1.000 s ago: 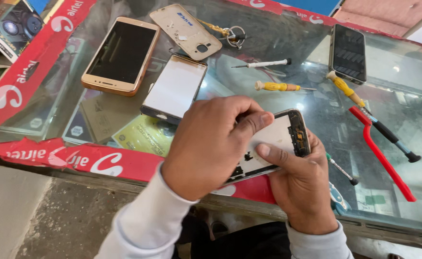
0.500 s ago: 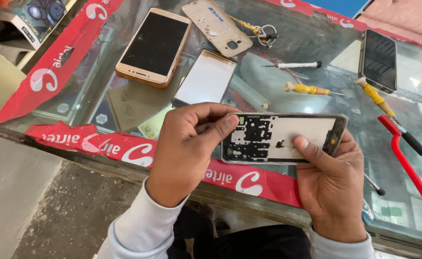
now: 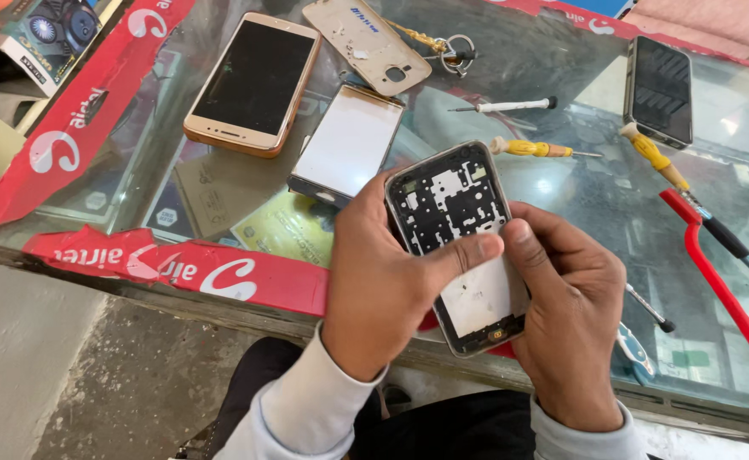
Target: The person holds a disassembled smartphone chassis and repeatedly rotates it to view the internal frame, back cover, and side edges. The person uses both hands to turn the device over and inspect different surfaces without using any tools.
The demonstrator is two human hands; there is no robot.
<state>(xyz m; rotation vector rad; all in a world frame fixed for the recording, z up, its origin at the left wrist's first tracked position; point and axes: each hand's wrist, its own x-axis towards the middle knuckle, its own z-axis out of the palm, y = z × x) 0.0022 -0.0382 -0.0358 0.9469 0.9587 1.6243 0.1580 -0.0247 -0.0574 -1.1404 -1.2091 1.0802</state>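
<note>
Above the glass counter (image 3: 562,68), both hands grip an opened phone frame (image 3: 460,247). The left hand (image 3: 383,281) and right hand (image 3: 566,315) pinch it, thumbs pressed on its inner face.

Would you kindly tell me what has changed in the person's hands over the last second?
The opened black phone frame has been turned from lying sideways to upright. Left hand and right hand still grip it, thumbs now pressing its white middle. The gold smartphone and yellow-handled screwdriver stay on the glass.
</note>
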